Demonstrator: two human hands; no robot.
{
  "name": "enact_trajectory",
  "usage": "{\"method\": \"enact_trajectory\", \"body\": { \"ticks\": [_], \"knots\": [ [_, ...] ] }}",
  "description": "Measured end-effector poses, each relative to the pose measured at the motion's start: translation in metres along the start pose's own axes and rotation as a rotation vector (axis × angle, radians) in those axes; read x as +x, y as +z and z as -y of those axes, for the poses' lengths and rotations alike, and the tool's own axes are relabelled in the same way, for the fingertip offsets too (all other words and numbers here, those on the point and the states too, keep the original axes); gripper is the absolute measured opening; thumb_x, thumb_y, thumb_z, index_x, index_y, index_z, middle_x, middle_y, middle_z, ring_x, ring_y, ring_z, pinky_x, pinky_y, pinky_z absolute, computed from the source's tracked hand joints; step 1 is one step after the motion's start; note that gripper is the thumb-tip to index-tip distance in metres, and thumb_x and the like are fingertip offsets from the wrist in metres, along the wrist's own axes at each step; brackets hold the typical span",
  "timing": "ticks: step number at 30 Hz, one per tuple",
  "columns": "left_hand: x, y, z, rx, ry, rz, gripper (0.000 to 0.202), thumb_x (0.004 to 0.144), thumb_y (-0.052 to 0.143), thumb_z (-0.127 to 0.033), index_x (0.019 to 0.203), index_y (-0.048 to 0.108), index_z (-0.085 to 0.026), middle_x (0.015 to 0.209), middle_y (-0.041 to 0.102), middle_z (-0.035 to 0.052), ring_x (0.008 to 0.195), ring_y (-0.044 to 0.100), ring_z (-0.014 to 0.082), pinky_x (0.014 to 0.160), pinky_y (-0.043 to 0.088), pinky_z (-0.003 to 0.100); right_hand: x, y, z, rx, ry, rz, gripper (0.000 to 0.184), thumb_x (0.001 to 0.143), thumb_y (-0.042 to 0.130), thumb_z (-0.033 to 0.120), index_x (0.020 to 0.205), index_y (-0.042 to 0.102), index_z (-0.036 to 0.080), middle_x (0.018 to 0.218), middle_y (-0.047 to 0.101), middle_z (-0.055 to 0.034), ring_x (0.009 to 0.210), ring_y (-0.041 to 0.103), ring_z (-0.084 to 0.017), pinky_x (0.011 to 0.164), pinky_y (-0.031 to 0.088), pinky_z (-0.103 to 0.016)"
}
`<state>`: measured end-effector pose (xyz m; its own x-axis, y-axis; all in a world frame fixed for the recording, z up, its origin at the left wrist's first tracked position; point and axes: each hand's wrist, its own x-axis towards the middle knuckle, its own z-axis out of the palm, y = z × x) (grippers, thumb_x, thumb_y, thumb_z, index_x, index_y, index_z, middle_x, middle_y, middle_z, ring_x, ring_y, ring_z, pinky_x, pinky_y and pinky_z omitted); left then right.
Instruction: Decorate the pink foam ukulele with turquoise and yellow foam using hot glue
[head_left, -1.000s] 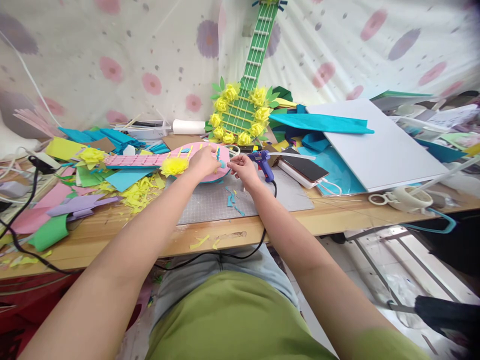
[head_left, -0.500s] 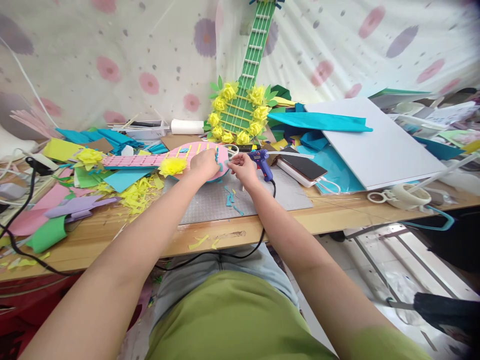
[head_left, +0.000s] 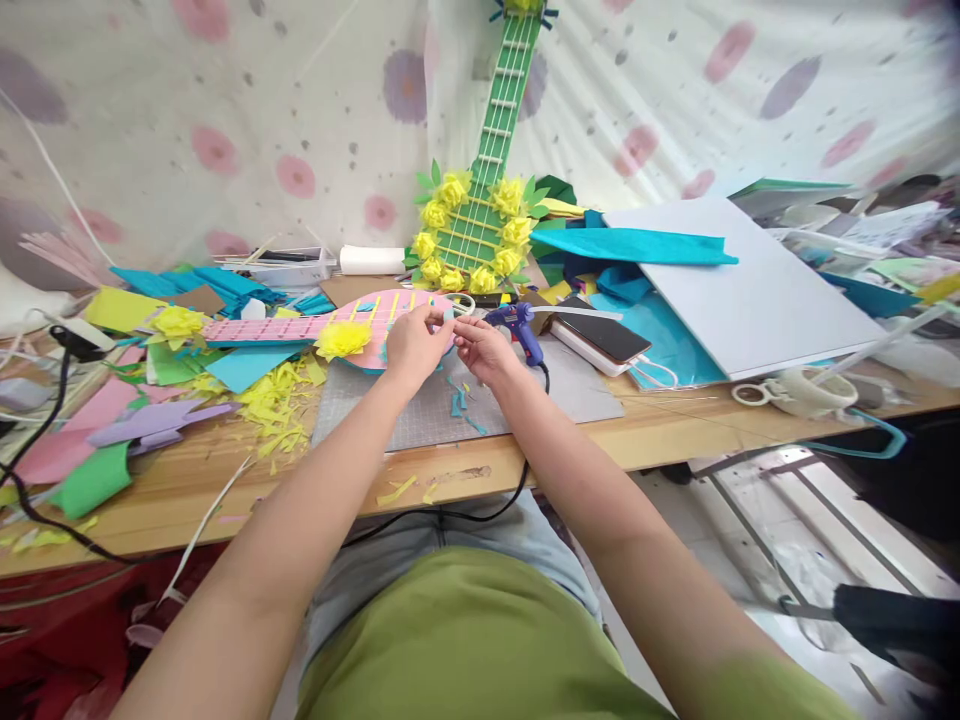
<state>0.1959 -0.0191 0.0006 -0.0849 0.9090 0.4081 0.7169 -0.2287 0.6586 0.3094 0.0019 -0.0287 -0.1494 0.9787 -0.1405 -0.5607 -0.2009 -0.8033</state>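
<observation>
I can't read any words or numbers here. My grey mat (head_left: 570,385) has little squares on it, but any marks there are too small to make out. The phone (head_left: 604,338) is dark. The blue glue gun (head_left: 517,322) and the pink paper guitar (head_left: 285,326) show no letters I can read.

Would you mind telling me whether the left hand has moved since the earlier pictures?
Yes, slightly: the left hand has slid rightward along the pink paper guitar, away from its yellow flower and closer to the right hand.
</observation>
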Motion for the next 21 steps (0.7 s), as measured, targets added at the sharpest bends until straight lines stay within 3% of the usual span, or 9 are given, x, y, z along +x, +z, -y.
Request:
{"method": "enact_trajectory", "body": {
  "ticks": [3, 6, 8, 10, 14, 18, 21],
  "knots": [
    [0.0, 0.005, 0.004, -0.163, -0.005, -0.073, 0.006, 0.074, 0.058, -0.023, 0.073, 0.061, -0.017, 0.077, 0.068, 0.0034, 0.072, 0.063, 0.016, 0.073, 0.049, 0.03, -0.006, -0.002, 0.011, -0.092, 0.023, 0.087, 0.015, 0.069, 0.068, 0.012, 0.075, 0.055, 0.018, 0.064, 0.061, 0.0047, 0.051, 0.053, -0.003, 0.044, 0.037, -0.013],
    [0.003, 0.003, 0.011, -0.376, -0.044, -0.131, 0.005, 0.073, 0.058, -0.022, 0.072, 0.057, -0.017, 0.069, 0.065, 0.0014, 0.068, 0.064, 0.0146, 0.067, 0.052, 0.028, -0.017, -0.018, 0.035, -0.412, -0.014, 0.147, 0.013, 0.072, 0.068, 0.024, 0.078, 0.057, 0.018, 0.081, 0.067, -0.0005, 0.064, 0.061, -0.007, 0.048, 0.038, -0.016],
    [0.002, -0.001, 0.014, -0.517, -0.09, -0.125, 0.007, 0.072, 0.059, -0.022, 0.071, 0.054, -0.017, 0.065, 0.062, 0.0001, 0.064, 0.065, 0.0142, 0.059, 0.053, 0.026, -0.027, -0.038, 0.055, -0.743, -0.079, 0.089, 0.018, 0.074, 0.067, 0.032, 0.074, 0.057, 0.018, 0.082, 0.068, -0.0029, 0.063, 0.06, -0.009, 0.049, 0.037, -0.018],
    [0.0, -0.006, 0.015, -0.623, -0.122, -0.127, 0.01, 0.071, 0.061, -0.023, 0.071, 0.053, -0.017, 0.064, 0.061, -0.0008, 0.062, 0.066, 0.014, 0.052, 0.052, 0.023, -0.034, -0.06, 0.072, -1.076, -0.074, -0.013, 0.026, 0.075, 0.064, 0.04, 0.068, 0.055, 0.017, 0.07, 0.064, -0.0038, 0.059, 0.056, -0.011, 0.05, 0.036, -0.022],
    [-0.009, -0.014, 0.019, -0.69, -0.143, -0.191, 0.013, 0.068, 0.063, -0.023, 0.073, 0.053, -0.016, 0.065, 0.06, -0.0019, 0.066, 0.067, 0.0137, 0.047, 0.053, 0.019, -0.029, -0.087, 0.086, -1.546, -0.158, -0.314, 0.036, 0.071, 0.063, 0.052, 0.063, 0.054, 0.018, 0.063, 0.06, -0.003, 0.061, 0.053, -0.015, 0.055, 0.035, -0.027],
    [-0.013, -0.024, 0.026, -0.652, -0.163, -0.223, 0.011, 0.067, 0.062, -0.019, 0.073, 0.052, -0.016, 0.061, 0.058, -0.0035, 0.06, 0.065, 0.0119, 0.043, 0.052, 0.018, -0.006, -0.082, 0.074, -1.618, -0.219, -0.228, 0.033, 0.071, 0.063, 0.051, 0.07, 0.061, 0.018, 0.071, 0.063, -0.0047, 0.072, 0.058, -0.019, 0.063, 0.039, -0.029],
    [-0.017, -0.032, 0.029, -0.661, -0.175, -0.231, 0.009, 0.067, 0.059, -0.017, 0.074, 0.052, -0.017, 0.059, 0.055, -0.005, 0.052, 0.06, 0.0103, 0.04, 0.05, 0.019, 0.008, -0.075, 0.06, -1.562, -0.2, -0.307, 0.028, 0.074, 0.061, 0.044, 0.069, 0.061, 0.017, 0.075, 0.065, -0.0084, 0.078, 0.061, -0.022, 0.068, 0.043, -0.031]
  ]
}}
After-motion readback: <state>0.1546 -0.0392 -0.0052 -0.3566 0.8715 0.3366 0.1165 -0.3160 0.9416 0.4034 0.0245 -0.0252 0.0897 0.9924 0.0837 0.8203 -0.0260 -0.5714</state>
